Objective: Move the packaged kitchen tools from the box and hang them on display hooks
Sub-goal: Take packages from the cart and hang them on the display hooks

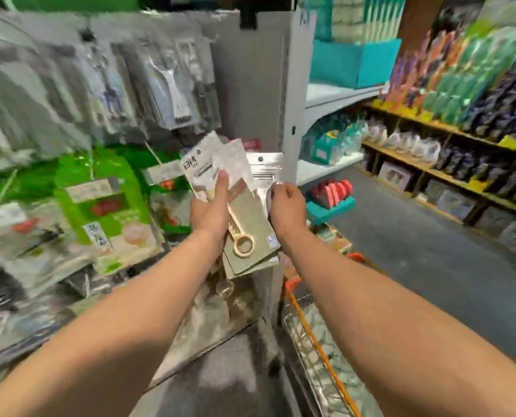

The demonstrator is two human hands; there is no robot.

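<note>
My left hand [213, 210] grips a fanned stack of packaged kitchen tools [247, 215]; the front pack shows a beige tool with a ring handle on an olive card. My right hand [287, 206] pinches the right edge of the rear pack [264, 170], a clear one with a white header and hang hole. Both hands are held in front of a display wall where similar clear packs [172, 88] hang on hooks, blurred by motion. The box is not clearly visible.
Green packaged goods [100, 191] hang at lower left. A grey shelf upright [268, 70] stands right behind the hands. An orange wire cart [320, 341] sits at lower right. Wooden shelves of goods [461, 130] line the aisle's far side, across a grey floor.
</note>
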